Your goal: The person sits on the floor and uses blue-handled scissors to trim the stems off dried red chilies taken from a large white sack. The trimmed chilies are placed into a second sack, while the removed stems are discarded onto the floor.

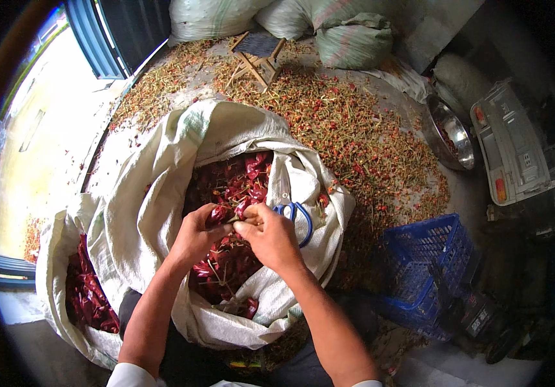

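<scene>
My left hand (194, 237) holds a dried red chili pepper (219, 214) between thumb and fingers. Close beside it, my right hand (272, 237) pinches with thumb and forefinger at a pale stem, and another red chili (242, 207) shows at its fingertips. Both hands are over the mouth of a white woven sack (149, 188) with its rim rolled down. Inside lie many glossy dried chilies (226, 266) with stems. Blue-handled scissors (301, 222) rest on the sack's right rim, partly hidden behind my right hand.
A second white sack (52, 261) of chilies stands at left. Stem scraps (355, 130) cover the floor. Beyond are a folding stool (258, 46) and stuffed sacks (352, 43). At right are a metal bowl (464, 145), a blue plastic crate (418, 300) and a blurred dark machine (476, 314).
</scene>
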Demonstrator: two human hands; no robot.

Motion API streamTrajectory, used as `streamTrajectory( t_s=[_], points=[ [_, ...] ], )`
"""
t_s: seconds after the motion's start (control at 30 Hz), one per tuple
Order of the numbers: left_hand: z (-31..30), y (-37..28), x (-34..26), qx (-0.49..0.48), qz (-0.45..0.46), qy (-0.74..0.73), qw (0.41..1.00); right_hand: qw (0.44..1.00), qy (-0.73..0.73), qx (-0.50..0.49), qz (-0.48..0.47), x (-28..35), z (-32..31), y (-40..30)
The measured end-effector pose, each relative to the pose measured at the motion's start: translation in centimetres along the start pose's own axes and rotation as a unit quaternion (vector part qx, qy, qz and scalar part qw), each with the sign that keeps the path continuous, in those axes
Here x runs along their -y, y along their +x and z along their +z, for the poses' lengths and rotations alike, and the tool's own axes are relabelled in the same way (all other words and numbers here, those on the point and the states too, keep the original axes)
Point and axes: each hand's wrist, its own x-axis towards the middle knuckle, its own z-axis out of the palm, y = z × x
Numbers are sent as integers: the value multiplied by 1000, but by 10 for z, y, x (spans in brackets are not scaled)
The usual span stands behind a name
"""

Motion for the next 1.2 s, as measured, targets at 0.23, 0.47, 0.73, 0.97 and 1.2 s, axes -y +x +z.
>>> streamTrajectory(
  t_s=[0.23, 0.47, 0.73, 0.97, 1.2],
  points=[
    [-2, -3, -5, -34, 93, 123, 987, 985, -115, -39, -126, 7, 9, -1],
    [2, -8, -18, -38, 83, 105, 990, 976, -94, -76, -181, 6, 9, -8],
    [0, -11, -30, 15, -14, -182, 983, 972, 232, -20, 14, 4, 15, -9],
    [-6, -14, -37, 64, -44, -147, 986, 992, 84, -62, -66, 3, 12, -13],
    [-14, -15, -33, 72, -41, -214, 973, 912, 403, 50, 48, 8, 3, -11]
  ],
)
